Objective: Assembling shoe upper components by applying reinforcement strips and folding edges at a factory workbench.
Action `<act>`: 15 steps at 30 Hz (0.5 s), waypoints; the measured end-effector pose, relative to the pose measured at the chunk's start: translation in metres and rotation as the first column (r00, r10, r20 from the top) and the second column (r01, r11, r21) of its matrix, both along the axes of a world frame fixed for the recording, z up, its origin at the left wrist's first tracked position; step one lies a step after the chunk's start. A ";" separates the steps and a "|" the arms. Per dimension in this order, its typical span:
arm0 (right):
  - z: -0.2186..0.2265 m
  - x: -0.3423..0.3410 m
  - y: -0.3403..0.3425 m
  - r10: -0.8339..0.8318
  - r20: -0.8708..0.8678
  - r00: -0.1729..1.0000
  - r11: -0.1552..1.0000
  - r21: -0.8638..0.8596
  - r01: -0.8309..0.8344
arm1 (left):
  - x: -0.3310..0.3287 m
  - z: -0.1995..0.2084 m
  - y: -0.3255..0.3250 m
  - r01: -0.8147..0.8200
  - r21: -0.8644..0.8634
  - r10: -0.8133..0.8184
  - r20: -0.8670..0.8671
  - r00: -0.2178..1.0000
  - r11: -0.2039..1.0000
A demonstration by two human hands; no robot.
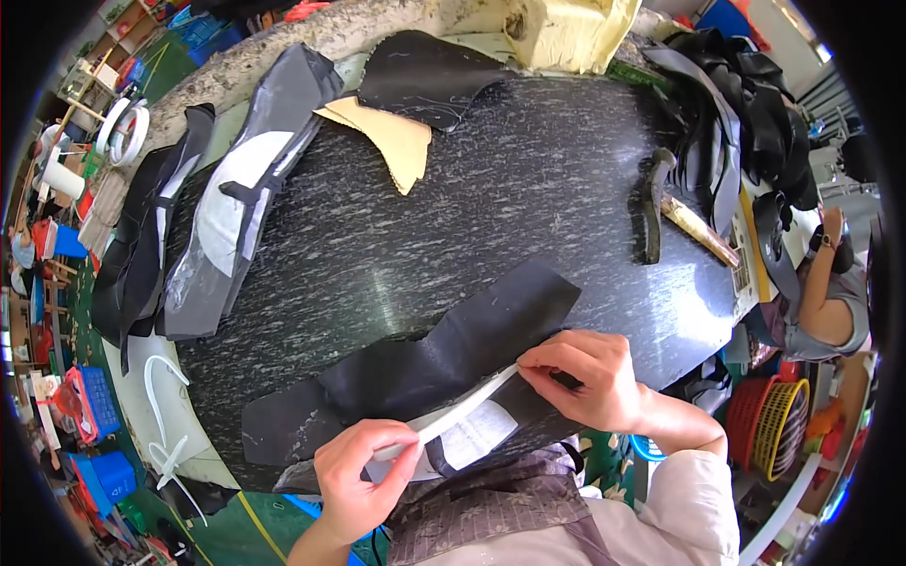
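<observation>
A narrow white strip (472,401) runs stretched between my two hands, along the near edge of a black leather-like piece (415,373). My left hand (366,472) pinches the strip's left end between thumb and fingers. At the upper right end, my right hand (587,379) pinches the other end, near the edge of the black piece. A white patch (478,434) shows below the strip, close to my apron (491,514). The black piece lies across the near part of the dark streaked tabletop (453,226). Whether the strip is stuck to it, I cannot tell.
A hammer (694,226) lies at the right. Far left are stacked black-grey pieces with white patches (241,198); behind, a tan piece (396,141), a black piece (420,75) and a yellow-wrapped block (571,38). Black pieces (755,113) hang beside a co-worker's arm (819,283).
</observation>
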State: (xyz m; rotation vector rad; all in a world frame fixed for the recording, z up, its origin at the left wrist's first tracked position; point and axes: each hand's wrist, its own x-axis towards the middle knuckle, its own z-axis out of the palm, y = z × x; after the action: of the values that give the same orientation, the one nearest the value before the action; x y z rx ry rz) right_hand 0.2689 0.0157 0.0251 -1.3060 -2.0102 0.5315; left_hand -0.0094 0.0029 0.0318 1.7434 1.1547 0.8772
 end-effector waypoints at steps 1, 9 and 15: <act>0.001 0.000 0.002 0.000 -0.014 1.000 1.000 -0.012 0.000 | 0.001 0.002 0.000 -0.013 -0.006 0.013 0.006 1.000 1.000; 0.004 -0.002 0.018 0.095 0.133 0.987 0.995 -0.051 -0.089 | 0.004 0.004 0.005 -0.030 0.026 0.030 -0.019 0.999 0.999; 0.000 0.002 0.023 0.308 0.390 0.868 0.850 0.296 -0.435 | 0.004 0.003 0.012 -0.022 -0.010 0.021 -0.046 0.999 1.000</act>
State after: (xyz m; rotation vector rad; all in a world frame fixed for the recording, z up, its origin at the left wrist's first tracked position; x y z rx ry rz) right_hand 0.2704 0.0388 0.0254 -0.7995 -2.5191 0.0787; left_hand -0.0055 0.0150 0.0345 1.7535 1.2075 0.8466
